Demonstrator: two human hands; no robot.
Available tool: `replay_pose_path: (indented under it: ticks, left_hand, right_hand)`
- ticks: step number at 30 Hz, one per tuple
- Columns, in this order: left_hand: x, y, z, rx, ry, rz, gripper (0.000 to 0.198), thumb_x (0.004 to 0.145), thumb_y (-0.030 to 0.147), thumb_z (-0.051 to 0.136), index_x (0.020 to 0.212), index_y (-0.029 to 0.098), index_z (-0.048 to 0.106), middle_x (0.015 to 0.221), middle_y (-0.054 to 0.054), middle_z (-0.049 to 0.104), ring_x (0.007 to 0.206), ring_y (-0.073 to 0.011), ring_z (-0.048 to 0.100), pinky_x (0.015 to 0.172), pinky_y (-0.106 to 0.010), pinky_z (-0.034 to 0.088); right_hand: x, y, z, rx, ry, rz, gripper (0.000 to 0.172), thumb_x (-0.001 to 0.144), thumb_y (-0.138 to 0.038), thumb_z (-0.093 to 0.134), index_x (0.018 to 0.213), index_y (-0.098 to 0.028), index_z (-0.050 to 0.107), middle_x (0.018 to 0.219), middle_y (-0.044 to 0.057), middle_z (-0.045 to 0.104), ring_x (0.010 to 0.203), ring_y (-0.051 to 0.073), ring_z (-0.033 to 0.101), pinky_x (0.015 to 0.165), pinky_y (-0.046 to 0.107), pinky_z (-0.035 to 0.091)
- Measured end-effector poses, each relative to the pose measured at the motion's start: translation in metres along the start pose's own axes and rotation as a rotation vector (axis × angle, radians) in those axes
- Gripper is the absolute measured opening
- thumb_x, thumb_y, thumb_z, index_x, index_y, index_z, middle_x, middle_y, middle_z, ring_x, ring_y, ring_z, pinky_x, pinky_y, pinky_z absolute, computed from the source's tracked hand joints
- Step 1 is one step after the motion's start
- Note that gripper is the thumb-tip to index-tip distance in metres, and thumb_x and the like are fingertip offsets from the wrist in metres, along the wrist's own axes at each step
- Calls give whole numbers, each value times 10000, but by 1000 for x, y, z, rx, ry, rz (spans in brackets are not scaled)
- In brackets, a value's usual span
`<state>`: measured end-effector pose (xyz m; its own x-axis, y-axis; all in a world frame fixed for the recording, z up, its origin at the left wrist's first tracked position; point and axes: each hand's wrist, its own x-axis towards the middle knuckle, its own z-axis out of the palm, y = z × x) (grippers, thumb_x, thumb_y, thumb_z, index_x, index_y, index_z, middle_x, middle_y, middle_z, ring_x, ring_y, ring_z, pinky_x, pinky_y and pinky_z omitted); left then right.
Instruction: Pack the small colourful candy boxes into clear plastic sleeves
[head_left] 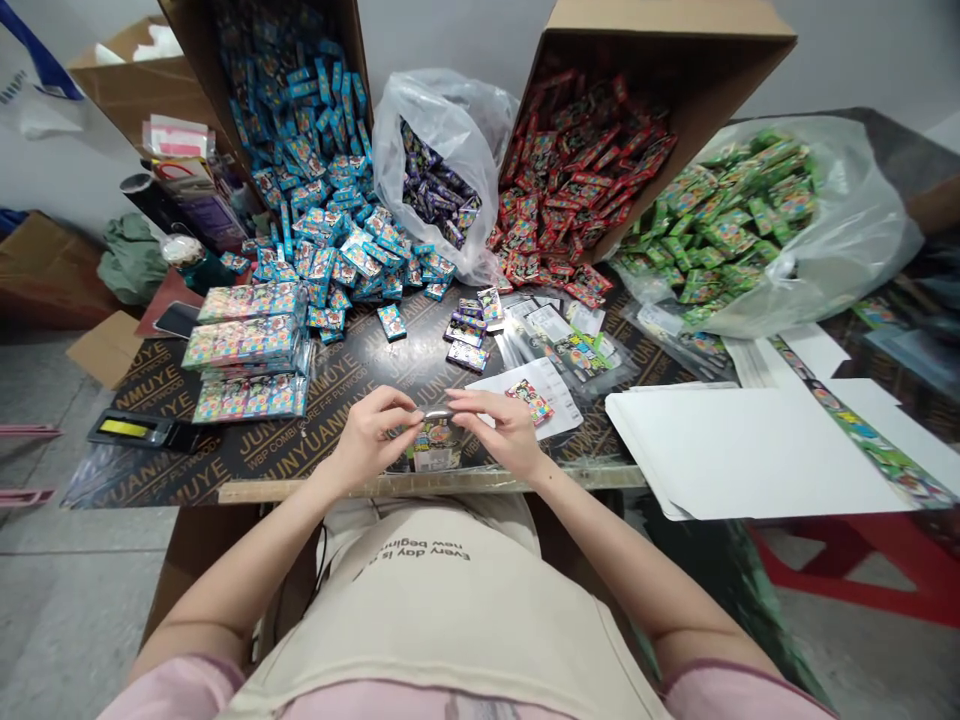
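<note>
Both hands pinch the top edge of a clear plastic packet (437,445) at the front edge of the table. Colourful print and a pale label show through its lower part. My left hand (379,430) grips the left end of that edge between thumb and fingers. At the right end, my right hand (500,428) has its thumb and fingertips closed on the same edge. Beside my right hand a small red box (530,400) lies on a white sheet (564,395). A few purple boxes (466,340) sit just beyond the hands.
Blue boxes (341,255) spill from a carton at the back left. Red boxes (555,210) fill another carton (675,50). Plastic bags hold purple (439,190) and green boxes (739,220). Wrapped packs (251,345) are stacked at left, white card sheets (735,440) at right.
</note>
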<state>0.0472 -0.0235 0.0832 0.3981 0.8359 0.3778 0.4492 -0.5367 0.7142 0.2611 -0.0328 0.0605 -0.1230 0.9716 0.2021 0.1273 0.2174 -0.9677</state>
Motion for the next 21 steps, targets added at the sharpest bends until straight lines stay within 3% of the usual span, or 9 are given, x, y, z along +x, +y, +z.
replay_pose_path:
  ticks: [6, 7, 10, 12, 15, 18, 21]
  left_hand:
    - [1, -6, 5, -63, -68, -68, 184, 840, 317, 602, 759, 218, 735, 940, -91, 744, 803, -181, 688, 751, -304, 535]
    - [1, -7, 6, -79, -54, -82, 185, 840, 312, 604, 752, 218, 737, 938, -93, 748, 802, -185, 695, 757, -308, 538]
    - [-1, -10, 4, -121, 41, -101, 160, 831, 281, 623, 748, 220, 744, 897, -90, 756, 786, -193, 707, 755, -316, 545]
    - [-6, -13, 1, -140, 119, -128, 126, 811, 264, 653, 739, 223, 748, 865, -82, 758, 788, -200, 712, 759, -326, 550]
    - [-13, -21, -6, -146, 285, -205, 70, 770, 254, 700, 733, 219, 749, 829, -67, 758, 794, -202, 713, 776, -340, 556]
    - [-20, -41, -15, -164, 561, -343, 80, 727, 269, 736, 755, 194, 743, 824, -58, 750, 794, -188, 704, 795, -332, 554]
    - [-35, -72, -19, -206, 742, -553, 210, 666, 316, 768, 790, 154, 720, 778, -44, 725, 720, -160, 680, 763, -310, 553]
  right_hand:
    - [-12, 17, -1, -54, 8, -50, 132, 825, -323, 653, 916, -280, 739, 1110, 49, 716, 1020, 244, 669, 988, 474, 487]
    - [-14, 21, -1, -39, 3, -39, 188, 818, -325, 663, 991, -278, 720, 1171, 54, 690, 1040, 241, 658, 995, 466, 479]
    - [-23, 39, 5, 15, -25, 64, 576, 738, -327, 741, 1281, -277, 553, 1287, 79, 612, 1038, 229, 643, 966, 425, 489]
    - [-32, 56, 11, 16, -143, 174, 656, 709, -316, 750, 1314, -248, 506, 1132, 69, 671, 928, 210, 654, 883, 391, 514]
    - [-34, 78, 22, 40, -261, 307, 503, 724, -312, 710, 1195, -203, 569, 806, -2, 665, 722, 169, 625, 720, 321, 514]
    - [-3, 92, 28, 89, -144, 278, 483, 741, -363, 698, 1175, -207, 556, 781, -14, 637, 708, 156, 606, 705, 297, 492]
    - [60, 101, 34, -42, -97, 107, 432, 822, -448, 604, 1185, -220, 558, 966, 49, 661, 899, 201, 619, 813, 344, 479]
